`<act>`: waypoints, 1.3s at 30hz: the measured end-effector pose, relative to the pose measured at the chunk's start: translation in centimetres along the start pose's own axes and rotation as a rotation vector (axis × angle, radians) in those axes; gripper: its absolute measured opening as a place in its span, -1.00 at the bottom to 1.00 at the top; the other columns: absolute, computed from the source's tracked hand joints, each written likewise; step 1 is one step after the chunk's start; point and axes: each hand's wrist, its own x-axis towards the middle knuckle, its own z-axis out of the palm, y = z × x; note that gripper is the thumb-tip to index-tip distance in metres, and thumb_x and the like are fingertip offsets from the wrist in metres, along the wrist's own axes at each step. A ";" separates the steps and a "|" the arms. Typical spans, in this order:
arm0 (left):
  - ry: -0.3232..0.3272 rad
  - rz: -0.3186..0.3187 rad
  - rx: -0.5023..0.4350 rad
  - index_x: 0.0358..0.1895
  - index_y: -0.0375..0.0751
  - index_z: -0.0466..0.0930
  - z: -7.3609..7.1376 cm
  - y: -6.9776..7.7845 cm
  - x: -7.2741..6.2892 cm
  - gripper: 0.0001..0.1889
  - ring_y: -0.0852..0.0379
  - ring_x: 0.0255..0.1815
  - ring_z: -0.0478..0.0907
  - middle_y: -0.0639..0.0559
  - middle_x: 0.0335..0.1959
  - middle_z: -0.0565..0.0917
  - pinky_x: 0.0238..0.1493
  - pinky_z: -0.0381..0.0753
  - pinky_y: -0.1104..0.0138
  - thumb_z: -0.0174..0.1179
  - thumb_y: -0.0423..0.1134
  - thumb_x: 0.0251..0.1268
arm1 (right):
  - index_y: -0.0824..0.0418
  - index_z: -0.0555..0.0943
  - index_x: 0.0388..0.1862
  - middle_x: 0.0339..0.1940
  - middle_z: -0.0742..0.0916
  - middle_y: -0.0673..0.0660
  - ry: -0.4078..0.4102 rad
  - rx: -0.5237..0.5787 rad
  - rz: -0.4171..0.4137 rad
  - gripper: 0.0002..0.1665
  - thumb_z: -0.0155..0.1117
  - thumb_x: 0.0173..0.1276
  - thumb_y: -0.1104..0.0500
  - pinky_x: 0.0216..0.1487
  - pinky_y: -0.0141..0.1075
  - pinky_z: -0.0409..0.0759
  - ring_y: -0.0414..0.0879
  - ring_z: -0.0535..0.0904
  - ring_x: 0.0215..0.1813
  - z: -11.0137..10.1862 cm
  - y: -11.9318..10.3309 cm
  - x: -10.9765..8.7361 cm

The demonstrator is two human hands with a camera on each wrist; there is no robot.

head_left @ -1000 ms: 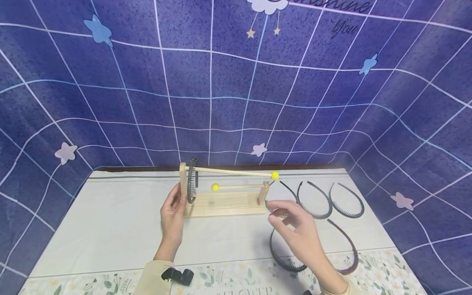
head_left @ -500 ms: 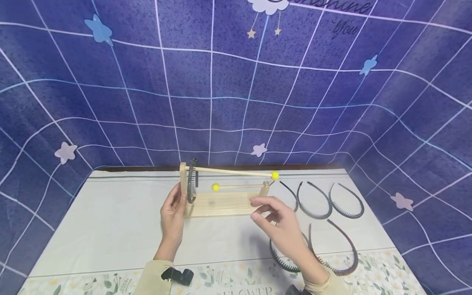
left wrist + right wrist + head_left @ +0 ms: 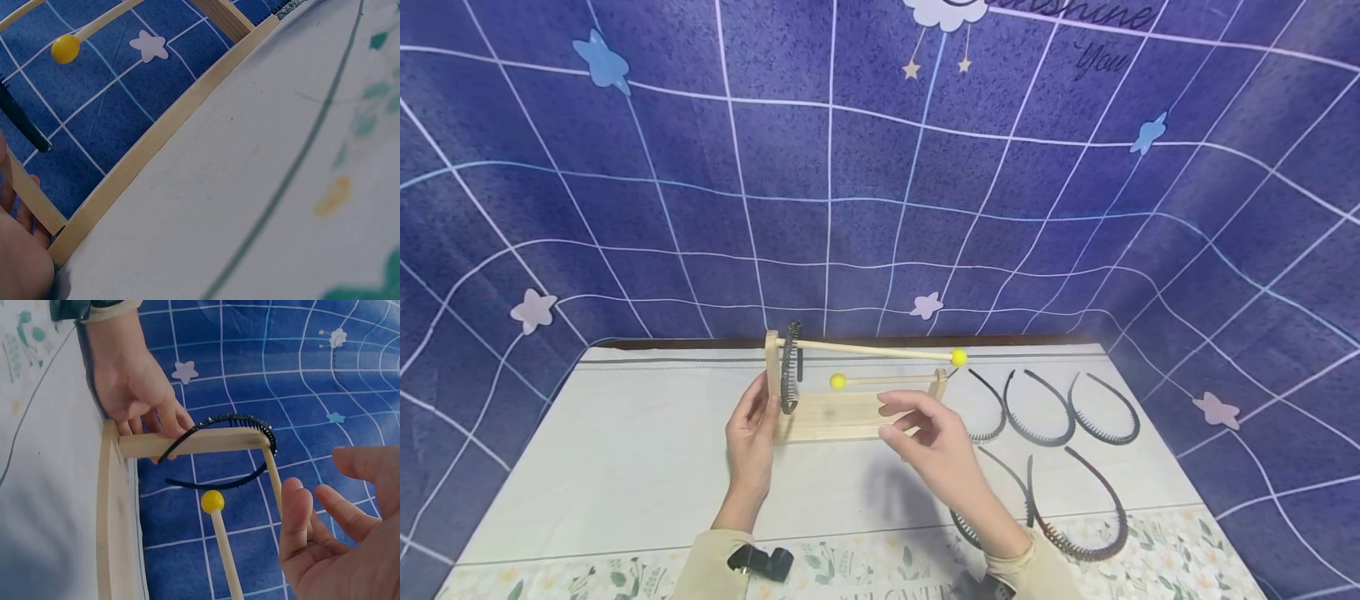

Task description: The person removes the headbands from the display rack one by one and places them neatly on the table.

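Observation:
A wooden headband stand (image 3: pixel 820 431) has a flat base, a post at each end and two horizontal rods. My left hand (image 3: pixel 750 446) grips its left post, fingers and thumb round the wood, as the right wrist view also shows. From the upper rod (image 3: pixel 880 350), right beside that post, hangs a black toothed headband (image 3: pixel 234 482). Yellow balls cap the upper rod's right end and the lower rod's left end (image 3: pixel 838 381). My right hand (image 3: pixel 934 442) hovers before the base's right part, fingers loosely bent and holding nothing; it hides some of the base.
Several dark toothed headbands lie on the white cloth (image 3: pixel 625 450) to the right, among them a back one (image 3: pixel 1070 421) and a brownish front one (image 3: pixel 1122 525). My right forearm covers part of another. A blue gridded curtain (image 3: pixel 880 167) rises behind the table.
My right hand has moved left, from above the headbands to in front of the stand's base. The left hand, the stand and the hanging headband have stayed put.

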 end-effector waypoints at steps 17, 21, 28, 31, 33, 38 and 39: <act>-0.002 0.012 0.019 0.68 -0.23 0.36 0.0 0.0 0.0 -0.46 -0.09 0.69 0.38 -0.19 0.66 0.44 0.57 0.47 0.54 0.14 -0.26 0.79 | 0.29 0.71 0.34 0.08 0.79 0.40 -0.024 0.115 0.113 -0.52 0.50 0.48 0.28 -0.32 -0.48 0.68 -0.17 0.76 -0.15 3.4 -0.1 1.5; -0.001 0.007 0.009 0.68 -0.23 0.36 0.0 0.0 0.0 -0.46 -0.10 0.70 0.37 -0.18 0.66 0.44 0.58 0.47 0.53 0.15 -0.28 0.78 | 0.29 0.69 0.36 0.08 0.78 0.40 -0.029 0.139 0.130 -0.51 0.49 0.49 0.28 -0.34 -0.48 0.67 -0.21 0.78 -0.18 4.1 0.1 1.8; -0.001 0.004 0.011 0.68 -0.24 0.36 0.0 -0.1 0.0 -0.46 -0.10 0.70 0.37 -0.17 0.65 0.44 0.58 0.47 0.53 0.15 -0.29 0.78 | 0.30 0.66 0.41 0.12 0.78 0.37 -0.048 0.174 0.163 -0.47 0.48 0.49 0.28 -0.38 -0.47 0.66 -0.25 0.78 -0.21 5.2 0.2 2.3; 0.002 0.002 0.010 0.68 -0.23 0.37 0.0 -0.1 0.0 -0.46 -0.05 0.68 0.39 -0.18 0.65 0.45 0.58 0.48 0.53 0.16 -0.29 0.78 | 0.27 0.66 0.42 0.13 0.78 0.36 -0.055 0.179 0.170 -0.46 0.48 0.49 0.28 -0.37 -0.43 0.71 -0.25 0.78 -0.21 5.7 0.3 2.5; 0.004 0.003 0.010 0.68 -0.23 0.38 0.0 -0.1 0.0 -0.47 -0.02 0.67 0.41 -0.17 0.64 0.46 0.57 0.48 0.53 0.15 -0.29 0.78 | 0.28 0.65 0.42 0.13 0.78 0.35 -0.056 0.181 0.173 -0.46 0.48 0.50 0.27 -0.37 -0.41 0.72 -0.25 0.78 -0.21 6.0 0.4 2.6; 0.005 0.007 0.015 0.67 -0.22 0.38 0.0 -0.1 0.0 -0.47 0.00 0.66 0.42 -0.17 0.64 0.47 0.57 0.49 0.53 0.16 -0.28 0.78 | 0.29 0.65 0.43 0.15 0.77 0.35 -0.058 0.210 0.198 -0.47 0.46 0.53 0.25 -0.36 -0.42 0.73 -0.23 0.79 -0.20 6.7 0.5 2.9; 0.003 0.007 0.020 0.68 -0.21 0.38 0.0 -0.1 0.0 -0.47 0.00 0.66 0.42 -0.16 0.64 0.47 0.57 0.48 0.53 0.16 -0.27 0.79 | 0.29 0.64 0.44 0.16 0.77 0.35 -0.058 0.214 0.204 -0.46 0.46 0.53 0.25 -0.36 -0.43 0.73 -0.22 0.79 -0.20 6.9 0.4 3.0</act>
